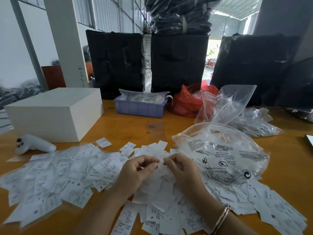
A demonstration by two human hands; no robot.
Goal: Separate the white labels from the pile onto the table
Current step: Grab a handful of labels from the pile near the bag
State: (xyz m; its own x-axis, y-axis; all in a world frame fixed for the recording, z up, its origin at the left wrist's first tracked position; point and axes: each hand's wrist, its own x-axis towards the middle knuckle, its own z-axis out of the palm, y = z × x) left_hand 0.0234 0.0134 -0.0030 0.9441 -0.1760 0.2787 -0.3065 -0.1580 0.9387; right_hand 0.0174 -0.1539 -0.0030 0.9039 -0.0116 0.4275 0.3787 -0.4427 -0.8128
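Observation:
A wide pile of white labels [67,177] with black print covers the near part of the orange table [128,126]. Over the middle of the pile, my left hand [137,172] and my right hand [182,170] meet fingertip to fingertip. Both pinch the same small bunch of white labels [160,162] between thumb and fingers. More labels lie under my wrists and spread to the right [271,206]. A few single labels [103,142] lie apart at the pile's far edge.
A clear printed plastic bag [220,153] lies right of my hands, with more clear bags [237,106] behind it. A white box [55,112] and a white controller [33,145] sit left. A blue tray [140,107], a red bag [188,100] and black bundles [116,63] stand at the back.

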